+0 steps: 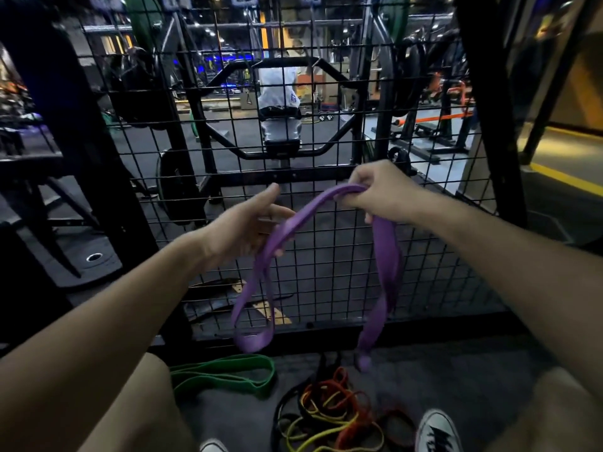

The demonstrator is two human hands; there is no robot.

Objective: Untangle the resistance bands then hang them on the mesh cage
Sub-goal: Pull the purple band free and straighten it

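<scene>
Head view | right hand point(380, 194) is gripping purple band point(386, 256) with curled fingers | left hand point(243, 231) is pinching its other strand | both are hovering before mesh cage point(326, 282)

band point(385, 256) held up before mesh cage point(326, 272), loose band point(225, 375) on floor point(456, 380) left of tangled bands point(329, 415)

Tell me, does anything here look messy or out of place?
Yes. A knotted heap of thin bands, yellow, orange, red and black, lies tangled on the floor by a shoe. A green band lies loose beside it. The purple band held in both hands hangs twisted. None hangs on the mesh cage yet.
</scene>
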